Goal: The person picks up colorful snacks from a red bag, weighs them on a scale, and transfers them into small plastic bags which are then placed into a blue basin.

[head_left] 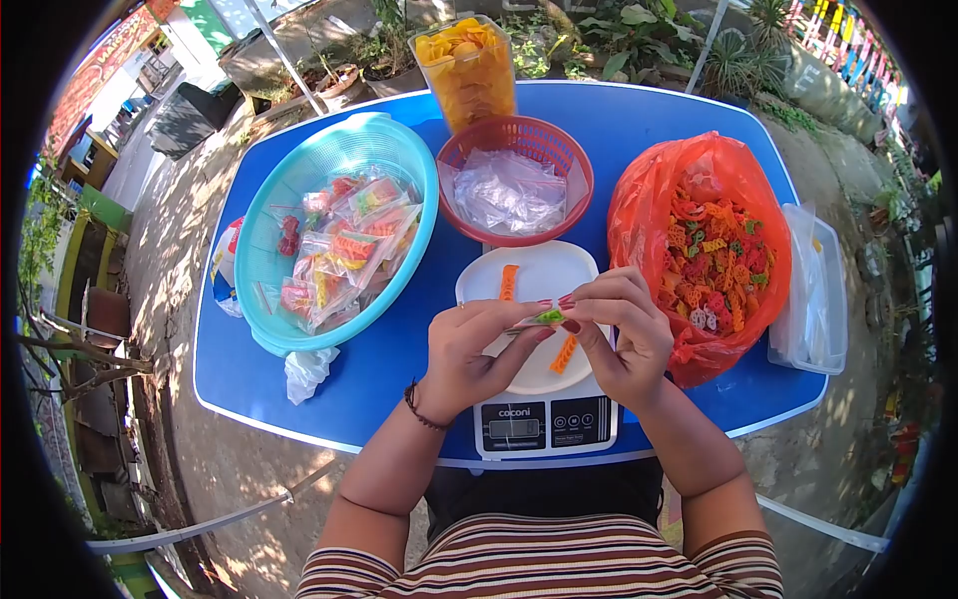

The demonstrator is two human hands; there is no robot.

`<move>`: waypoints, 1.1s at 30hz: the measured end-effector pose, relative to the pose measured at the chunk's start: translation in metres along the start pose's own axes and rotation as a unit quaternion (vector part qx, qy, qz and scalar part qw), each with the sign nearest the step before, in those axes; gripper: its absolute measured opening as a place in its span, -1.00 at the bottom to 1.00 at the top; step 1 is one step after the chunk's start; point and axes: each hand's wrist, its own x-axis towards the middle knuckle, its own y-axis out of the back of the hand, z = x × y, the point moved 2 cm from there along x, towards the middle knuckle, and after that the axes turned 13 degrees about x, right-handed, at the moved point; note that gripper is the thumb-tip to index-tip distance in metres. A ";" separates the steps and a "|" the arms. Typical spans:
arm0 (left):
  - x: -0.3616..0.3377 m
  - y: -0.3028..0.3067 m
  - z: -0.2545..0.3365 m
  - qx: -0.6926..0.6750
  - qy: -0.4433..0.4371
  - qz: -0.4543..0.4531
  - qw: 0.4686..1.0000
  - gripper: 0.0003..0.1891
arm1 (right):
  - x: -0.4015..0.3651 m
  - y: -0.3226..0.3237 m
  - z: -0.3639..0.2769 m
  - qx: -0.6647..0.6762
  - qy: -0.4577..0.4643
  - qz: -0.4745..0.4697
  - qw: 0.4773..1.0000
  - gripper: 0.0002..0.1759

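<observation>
Above a white kitchen scale [546,429], my left hand [467,351] and my right hand [621,334] meet fingertip to fingertip. Both pinch a small clear plastic bag [539,318] with something green inside. Beneath them is a white plate [486,275] on the scale, with an orange snack piece [509,283] near its top and another orange piece [565,354] lower right. The digits on the scale's display are too faint to read surely.
A turquoise basket [261,235] of filled bags stands left, a red basket [567,146] of clear bags behind the plate, and a tall container of yellow chips [467,75] beyond. Right are a red bag of colourful snacks [714,260] and a plastic box [818,299]. Crumpled tissue [309,373] lies front left.
</observation>
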 end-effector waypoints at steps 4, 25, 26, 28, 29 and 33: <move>-0.001 -0.001 -0.001 0.001 -0.003 0.001 1.000 -0.74 | 0.001 -0.002 -0.004 -0.020 0.011 -0.022 0.999 -0.76; -0.010 -0.004 -0.023 -0.400 0.221 0.031 0.889 -0.74 | 0.007 0.022 0.007 -0.126 -0.149 -0.276 0.941 -0.86; -0.010 -0.005 -0.025 -0.414 0.222 0.025 0.882 -0.73 | 0.007 0.020 0.007 -0.127 -0.149 -0.275 0.941 -0.88; -0.010 -0.005 -0.028 -0.392 0.192 0.016 0.900 -0.72 | 0.006 0.017 0.008 -0.135 -0.135 -0.264 0.946 -0.86; -0.009 -0.005 -0.028 -0.380 0.177 0.012 0.908 -0.72 | 0.005 0.015 0.008 -0.139 -0.127 -0.258 0.947 -0.86; -0.007 -0.006 -0.024 -0.376 0.171 0.017 0.910 -0.70 | 0.004 0.011 0.008 -0.150 -0.125 -0.253 0.948 -0.86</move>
